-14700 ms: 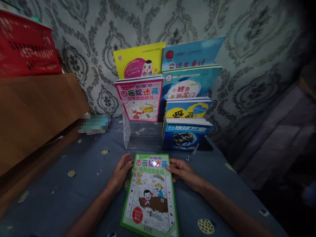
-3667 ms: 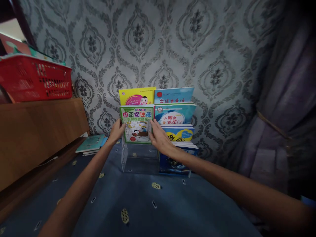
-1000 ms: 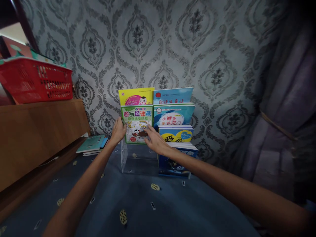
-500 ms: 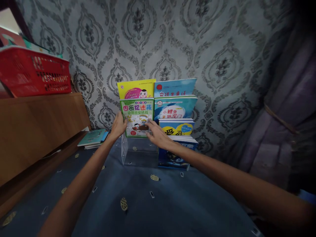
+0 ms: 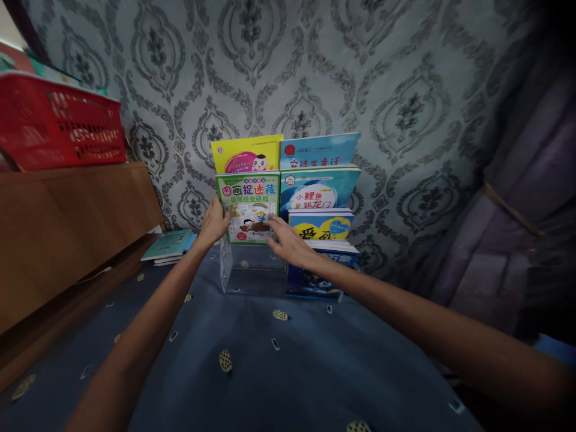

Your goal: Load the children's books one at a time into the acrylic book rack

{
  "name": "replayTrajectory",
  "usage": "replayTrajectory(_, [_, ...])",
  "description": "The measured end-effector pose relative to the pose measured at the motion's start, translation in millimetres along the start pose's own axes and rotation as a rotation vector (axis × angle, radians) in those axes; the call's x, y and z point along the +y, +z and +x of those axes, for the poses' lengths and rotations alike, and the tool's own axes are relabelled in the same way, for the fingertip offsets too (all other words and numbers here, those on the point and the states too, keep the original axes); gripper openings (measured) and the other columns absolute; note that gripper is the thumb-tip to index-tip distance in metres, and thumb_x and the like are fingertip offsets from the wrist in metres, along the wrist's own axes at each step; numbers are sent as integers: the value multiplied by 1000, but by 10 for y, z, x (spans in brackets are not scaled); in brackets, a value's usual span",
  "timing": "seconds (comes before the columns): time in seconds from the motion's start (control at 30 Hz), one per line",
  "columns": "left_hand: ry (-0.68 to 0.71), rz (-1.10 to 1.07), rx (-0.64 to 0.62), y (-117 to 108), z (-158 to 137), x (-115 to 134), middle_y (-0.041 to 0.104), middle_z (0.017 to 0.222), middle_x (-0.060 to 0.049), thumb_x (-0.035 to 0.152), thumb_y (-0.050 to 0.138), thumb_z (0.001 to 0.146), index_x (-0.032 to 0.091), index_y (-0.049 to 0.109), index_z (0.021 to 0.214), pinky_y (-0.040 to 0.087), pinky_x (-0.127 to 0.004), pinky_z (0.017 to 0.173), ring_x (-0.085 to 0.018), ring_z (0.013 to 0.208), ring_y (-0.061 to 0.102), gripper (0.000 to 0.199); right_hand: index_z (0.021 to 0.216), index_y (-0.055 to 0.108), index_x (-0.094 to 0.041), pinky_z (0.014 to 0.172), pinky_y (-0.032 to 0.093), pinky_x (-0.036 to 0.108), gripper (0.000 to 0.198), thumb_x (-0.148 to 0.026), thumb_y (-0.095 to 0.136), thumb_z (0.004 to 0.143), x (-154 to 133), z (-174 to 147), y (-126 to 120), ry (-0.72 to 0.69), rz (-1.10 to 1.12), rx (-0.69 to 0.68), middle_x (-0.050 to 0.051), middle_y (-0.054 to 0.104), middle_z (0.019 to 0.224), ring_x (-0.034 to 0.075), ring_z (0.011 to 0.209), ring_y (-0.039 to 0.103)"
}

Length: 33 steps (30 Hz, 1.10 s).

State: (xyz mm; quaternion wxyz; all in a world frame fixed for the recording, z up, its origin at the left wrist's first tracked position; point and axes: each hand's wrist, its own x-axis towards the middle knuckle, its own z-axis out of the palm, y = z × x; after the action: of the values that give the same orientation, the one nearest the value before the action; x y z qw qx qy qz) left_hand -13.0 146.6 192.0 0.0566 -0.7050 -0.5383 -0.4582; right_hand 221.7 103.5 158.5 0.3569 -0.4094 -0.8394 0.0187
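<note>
A green-framed picture book (image 5: 249,207) with a cartoon cover stands upright in the second tier of a clear acrylic stand (image 5: 252,281). My left hand (image 5: 215,223) is closed on its left edge, thumb towards the cover. At the lower right edge, my right hand (image 5: 290,240) touches the book with its fingertips; part of its grip is hidden. Behind it rises a yellow book (image 5: 245,155). The right column holds a light blue book (image 5: 319,150), a teal book (image 5: 335,186), several yellow-and-blue books (image 5: 321,226) and dark blue books (image 5: 315,282).
Left of the stand lies a small pile of books (image 5: 168,246) beside a wooden cabinet (image 5: 76,234). A red basket (image 5: 63,123) sits on the cabinet. Patterned wallpaper (image 5: 252,72) is behind, a tied curtain (image 5: 486,240) at the right. Dark blue patterned cloth (image 5: 243,396) covers the surface.
The whole scene sits slightly higher in view as my head tilts down. Both hands stay at the green picture book, which keeps its place in the stand.
</note>
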Motion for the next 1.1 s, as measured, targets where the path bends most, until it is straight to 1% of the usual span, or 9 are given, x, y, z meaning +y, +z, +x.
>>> replayTrajectory(0.1, [-13,3,-11,-7,-3,-2,60,120,-15,15,52,88,17,50,117,45,-50,109,-31,122,56,29,138,58,-15,121,35,53,49,-20,55,89,9,-23,12,-24,16,17,18,48,155,30,148,41])
replayTrajectory(0.37, [-13,-20,-42,-57,-42,0,62,114,-13,15,53,88,17,49,118,47,-50,107,-32,117,61,30,135,60,-17,120,37,53,47,-20,54,89,-30,-57,4,-53,20,15,15,50,154,30,147,42])
replayTrajectory(0.47, [-47,7,-79,-79,-72,5,64,110,-14,16,54,87,16,47,119,50,-49,102,-33,111,65,33,137,59,-14,120,37,53,48,-22,54,90,-50,-82,-3,-30,20,4,17,49,154,31,146,42])
replayTrajectory(0.63, [-47,-10,-83,-86,-93,-2,65,116,-14,17,55,86,18,46,124,49,-50,103,-33,115,64,40,137,59,-15,120,37,53,48,-21,53,90,-62,-101,-14,-35,22,-1,16,51,153,30,147,41])
replayTrajectory(0.77, [-38,-58,-77,-90,-132,-61,65,121,-14,14,56,84,16,44,131,48,-47,105,-31,117,63,48,135,59,-9,120,38,55,48,-19,53,89,-131,-111,-47,-33,11,-15,21,49,153,33,146,43])
replayTrajectory(0.87, [-22,-71,-60,-88,-317,-253,65,121,-15,13,53,85,14,39,139,47,-44,106,-28,116,63,56,135,60,-13,118,41,54,45,-18,50,92,-267,-268,-73,-105,13,-4,18,49,154,31,145,45])
replayTrajectory(0.97, [-27,133,-64,-82,-662,-617,62,130,-16,12,48,87,14,38,142,45,-43,109,-26,123,59,56,137,60,-20,117,43,52,41,-21,45,98,-402,-663,-54,-242,68,-11,13,44,159,29,145,46])
replayTrajectory(1.03, [-138,451,-183,-97,-906,-919,57,139,-17,11,46,88,14,40,143,41,-44,113,-28,133,52,55,135,62,-24,115,48,46,39,-20,44,100,-438,-1033,11,-308,120,-78,10,48,157,26,143,48])
replayTrajectory(1.1, [-257,553,-235,-139,-1086,-1229,57,138,-23,11,49,86,9,47,138,42,-51,110,-34,135,50,52,134,63,-26,111,51,42,39,-19,43,101,-411,-1436,127,-283,153,-161,8,51,155,24,139,52])
